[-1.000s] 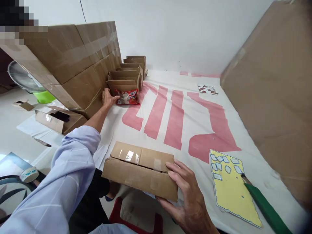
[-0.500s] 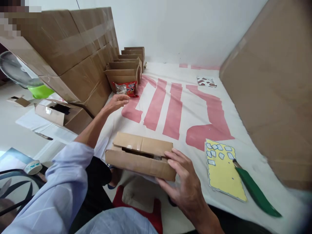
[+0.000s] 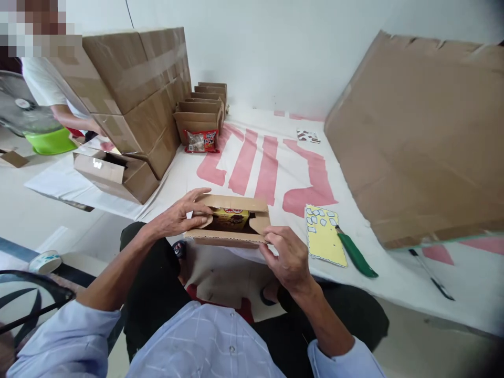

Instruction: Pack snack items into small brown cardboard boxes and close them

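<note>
A small cardboard box (image 3: 228,239) sits in front of me on the white sheet with red letters, its top flaps open. A yellow packet (image 3: 230,218) shows inside. My left hand (image 3: 179,215) grips the left flap, fingers curled over it. My right hand (image 3: 285,257) pinches the box's near right edge. Farther back, a red snack packet (image 3: 201,142) lies before a row of small open cartons (image 3: 199,115).
Large taped cartons (image 3: 134,89) are stacked at left, with a smaller box (image 3: 114,173) beside them. A big cardboard sheet (image 3: 417,136) leans at right. A yellow sticker sheet (image 3: 325,236), a green knife (image 3: 356,254) and a pen (image 3: 431,268) lie right of me. Another person (image 3: 47,89) stands far left by a fan.
My left hand came back from the red snack packet to the small box. The box's flaps are now open, showing the yellow packet. My view pulled back and down.
</note>
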Demonstrator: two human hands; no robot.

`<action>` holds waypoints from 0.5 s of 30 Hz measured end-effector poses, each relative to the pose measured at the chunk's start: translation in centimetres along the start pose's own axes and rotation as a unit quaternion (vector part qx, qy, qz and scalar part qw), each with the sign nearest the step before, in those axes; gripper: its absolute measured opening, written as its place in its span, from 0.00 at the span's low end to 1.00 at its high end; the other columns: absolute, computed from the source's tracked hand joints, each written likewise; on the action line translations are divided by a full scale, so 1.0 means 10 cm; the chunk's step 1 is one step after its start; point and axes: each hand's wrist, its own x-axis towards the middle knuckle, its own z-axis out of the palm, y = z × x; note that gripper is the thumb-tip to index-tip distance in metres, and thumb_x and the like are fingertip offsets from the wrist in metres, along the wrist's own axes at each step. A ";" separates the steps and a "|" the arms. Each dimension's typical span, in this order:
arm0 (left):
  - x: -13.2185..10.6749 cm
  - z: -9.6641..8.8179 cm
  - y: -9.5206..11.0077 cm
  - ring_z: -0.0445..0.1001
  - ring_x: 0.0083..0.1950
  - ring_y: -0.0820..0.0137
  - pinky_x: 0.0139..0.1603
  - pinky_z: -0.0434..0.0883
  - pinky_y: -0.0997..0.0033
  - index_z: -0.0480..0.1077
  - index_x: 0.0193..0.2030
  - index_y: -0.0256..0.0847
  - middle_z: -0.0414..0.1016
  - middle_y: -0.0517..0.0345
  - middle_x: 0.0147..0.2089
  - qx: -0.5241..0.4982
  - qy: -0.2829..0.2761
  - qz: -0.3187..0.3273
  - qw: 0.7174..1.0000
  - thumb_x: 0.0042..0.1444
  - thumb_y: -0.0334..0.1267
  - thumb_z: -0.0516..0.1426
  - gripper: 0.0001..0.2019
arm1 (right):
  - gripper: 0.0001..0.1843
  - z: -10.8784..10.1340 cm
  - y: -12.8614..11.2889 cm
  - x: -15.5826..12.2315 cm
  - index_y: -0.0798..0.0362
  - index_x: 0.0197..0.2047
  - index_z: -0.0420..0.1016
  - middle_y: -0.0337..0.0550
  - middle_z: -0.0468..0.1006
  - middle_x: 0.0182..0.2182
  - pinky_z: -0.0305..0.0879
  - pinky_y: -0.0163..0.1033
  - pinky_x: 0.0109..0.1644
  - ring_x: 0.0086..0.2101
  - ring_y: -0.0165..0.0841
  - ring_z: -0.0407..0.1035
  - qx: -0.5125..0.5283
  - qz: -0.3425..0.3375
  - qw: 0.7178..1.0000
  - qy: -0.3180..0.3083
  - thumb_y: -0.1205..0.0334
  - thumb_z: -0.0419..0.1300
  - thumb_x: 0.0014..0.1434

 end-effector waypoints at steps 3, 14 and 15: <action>-0.01 0.05 -0.02 0.64 0.81 0.49 0.82 0.63 0.43 0.84 0.60 0.50 0.62 0.46 0.82 0.023 0.014 0.005 1.000 0.72 0.54 0.61 0.19 | 0.12 -0.06 -0.05 0.03 0.45 0.41 0.75 0.46 0.85 0.41 0.80 0.49 0.44 0.41 0.42 0.80 0.010 0.016 1.000 -0.020 0.74 0.64 0.65; -0.19 0.17 0.05 0.67 0.79 0.47 0.80 0.66 0.39 0.84 0.59 0.50 0.71 0.45 0.77 0.061 0.062 0.035 0.996 0.71 0.54 0.62 0.18 | 0.03 -0.34 -0.02 0.51 0.48 0.47 0.81 0.44 0.83 0.39 0.75 0.44 0.45 0.40 0.40 0.77 0.042 0.110 0.985 -0.123 0.60 0.67 0.70; -0.21 0.18 0.06 0.67 0.78 0.48 0.80 0.67 0.39 0.84 0.59 0.50 0.71 0.45 0.77 0.064 0.066 0.039 0.995 0.71 0.54 0.62 0.18 | 0.08 -0.35 0.01 0.58 0.48 0.50 0.81 0.46 0.83 0.43 0.75 0.46 0.48 0.44 0.43 0.77 0.018 0.090 0.987 -0.135 0.61 0.69 0.68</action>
